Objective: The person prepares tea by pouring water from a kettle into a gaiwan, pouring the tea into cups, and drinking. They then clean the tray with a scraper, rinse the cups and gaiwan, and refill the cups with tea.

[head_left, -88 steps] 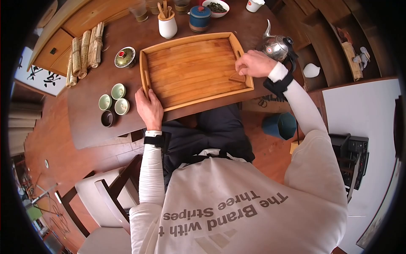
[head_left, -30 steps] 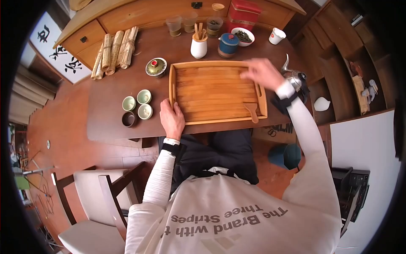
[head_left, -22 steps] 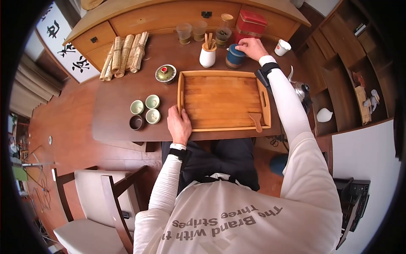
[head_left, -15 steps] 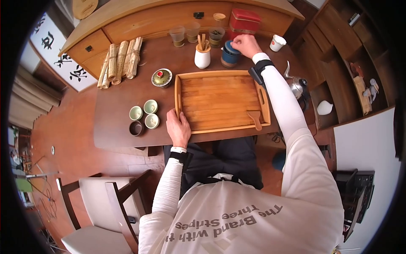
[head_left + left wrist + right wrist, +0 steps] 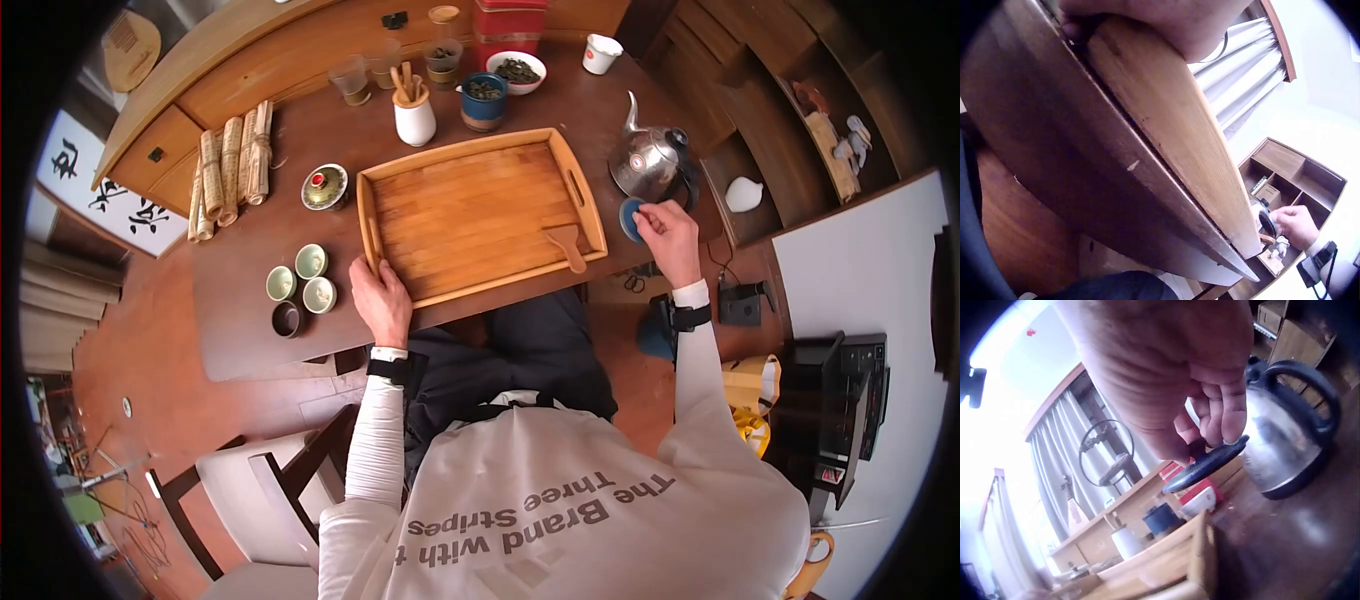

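Note:
My right hand [image 5: 672, 240] pinches a blue lid [image 5: 630, 220] by its knob, just in front of the steel kettle [image 5: 648, 162]. In the right wrist view the lid [image 5: 1205, 470] is tilted below my fingertips, with the kettle close behind. The blue jar [image 5: 483, 112] stands uncovered behind the tray, dark leaves inside. My left hand [image 5: 384, 303] grips the left end of the wooden tray [image 5: 450, 205], thumb over the rim. A small flat wooden scraper [image 5: 566, 243] lies in the tray's near right corner, its handle over the front rim.
Left of the tray are a lidded bowl [image 5: 325, 187], several small cups [image 5: 312, 261] and bamboo scrolls [image 5: 232, 165]. Behind it stand a white tool holder [image 5: 415, 120], a bowl of leaves [image 5: 518, 72], glass cups [image 5: 350, 80] and a white cup [image 5: 601, 54].
My right hand went from the tray's right end to the blue jar, took its lid off and carried it right and nearer, beside the kettle. My left hand stays on the tray.

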`<state>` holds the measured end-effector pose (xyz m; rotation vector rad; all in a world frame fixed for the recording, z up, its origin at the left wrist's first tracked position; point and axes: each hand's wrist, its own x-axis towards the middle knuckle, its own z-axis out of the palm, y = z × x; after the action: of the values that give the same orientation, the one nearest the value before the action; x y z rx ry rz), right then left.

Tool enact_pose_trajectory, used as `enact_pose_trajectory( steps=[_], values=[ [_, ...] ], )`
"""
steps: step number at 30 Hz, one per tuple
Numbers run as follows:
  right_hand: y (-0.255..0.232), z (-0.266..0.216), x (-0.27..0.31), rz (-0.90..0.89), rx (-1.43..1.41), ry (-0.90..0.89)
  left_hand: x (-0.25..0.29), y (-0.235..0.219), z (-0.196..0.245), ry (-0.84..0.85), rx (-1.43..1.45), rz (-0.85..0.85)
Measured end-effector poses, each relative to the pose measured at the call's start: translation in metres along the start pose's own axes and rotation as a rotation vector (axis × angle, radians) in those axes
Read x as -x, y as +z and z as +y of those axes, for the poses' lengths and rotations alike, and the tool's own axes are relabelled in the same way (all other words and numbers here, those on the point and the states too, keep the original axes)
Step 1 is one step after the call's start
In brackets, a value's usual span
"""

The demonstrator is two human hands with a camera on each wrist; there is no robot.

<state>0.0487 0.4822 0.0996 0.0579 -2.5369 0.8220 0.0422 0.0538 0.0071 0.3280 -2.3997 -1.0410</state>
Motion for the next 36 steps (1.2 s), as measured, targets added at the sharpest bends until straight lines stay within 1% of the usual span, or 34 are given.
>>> enact_pose_trajectory(
  steps=[4,6,10,11,13,14,16,17,18,19,20,21,22,23,24,26,27,28,30,31,33,34,36],
  values=[
    [0.003,0.026,0.028,-0.048,0.014,0.083,-0.001,0.000,-0.005,0.018,-0.036,-0.012],
    [0.010,0.036,0.030,-0.081,0.036,0.032,-0.001,-0.001,-0.007,0.019,-0.021,-0.035],
    [0.023,0.046,0.033,-0.099,0.000,0.114,-0.004,-0.002,-0.006,0.000,-0.018,-0.037],
    [0.022,0.049,0.031,-0.100,-0.006,0.108,-0.006,-0.002,-0.006,-0.014,-0.029,-0.066],
    [0.019,0.053,0.031,-0.169,-0.039,0.146,-0.008,-0.006,-0.006,-0.030,-0.022,-0.125],
    [0.015,0.041,0.029,-0.167,-0.042,0.145,-0.009,-0.006,-0.009,-0.028,-0.024,-0.123],
    [0.000,0.008,0.029,-0.074,0.014,-0.004,-0.013,-0.005,-0.015,-0.043,-0.026,-0.168],
    [-0.005,-0.013,0.031,-0.110,0.032,0.032,-0.013,-0.009,-0.007,-0.041,-0.026,-0.165],
    [-0.005,-0.029,0.034,-0.106,0.024,-0.077,-0.011,-0.016,0.005,-0.105,0.046,-0.175],
    [-0.007,-0.046,0.040,-0.226,0.056,-0.041,-0.009,-0.020,0.012,-0.168,0.118,-0.189],
    [-0.007,-0.059,0.044,-0.346,0.088,-0.003,-0.008,-0.020,0.009,-0.163,0.118,-0.198],
    [0.000,-0.064,0.048,-0.343,0.048,-0.066,-0.010,-0.021,0.004,-0.155,0.193,-0.208],
    [0.006,-0.067,0.050,-0.340,0.008,-0.133,-0.011,-0.024,0.009,-0.148,0.269,-0.215],
    [0.010,-0.065,0.051,-0.383,0.030,-0.131,-0.010,-0.029,0.014,-0.252,0.413,-0.263],
    [0.017,-0.058,0.053,-0.380,0.029,-0.131,-0.011,-0.033,0.019,-0.249,0.412,-0.263],
    [0.027,-0.049,0.055,-0.254,-0.011,-0.294,-0.012,-0.040,0.027,-0.532,0.718,-0.369],
    [0.029,-0.044,0.057,-0.254,-0.014,-0.297,-0.012,-0.033,0.007,-0.550,0.773,-0.382],
    [0.027,-0.045,0.057,-0.251,-0.014,-0.293,-0.012,-0.036,0.014,-0.549,0.774,-0.380],
    [0.022,-0.045,0.054,-0.245,-0.011,-0.290,-0.010,-0.039,0.031,-0.625,0.963,-0.417],
    [0.019,-0.043,0.052,-0.223,0.002,-0.305,-0.012,-0.040,0.032,-0.624,0.965,-0.418],
    [0.014,-0.040,0.042,-0.172,0.014,-0.347,-0.014,-0.042,0.030,-0.770,0.967,-0.581],
    [0.012,-0.040,0.033,-0.151,0.003,-0.340,-0.014,-0.042,0.032,-0.774,0.967,-0.587],
    [0.008,-0.041,0.012,-0.171,0.001,-0.303,-0.013,-0.040,0.036,-0.836,0.965,-0.564]
  ],
)
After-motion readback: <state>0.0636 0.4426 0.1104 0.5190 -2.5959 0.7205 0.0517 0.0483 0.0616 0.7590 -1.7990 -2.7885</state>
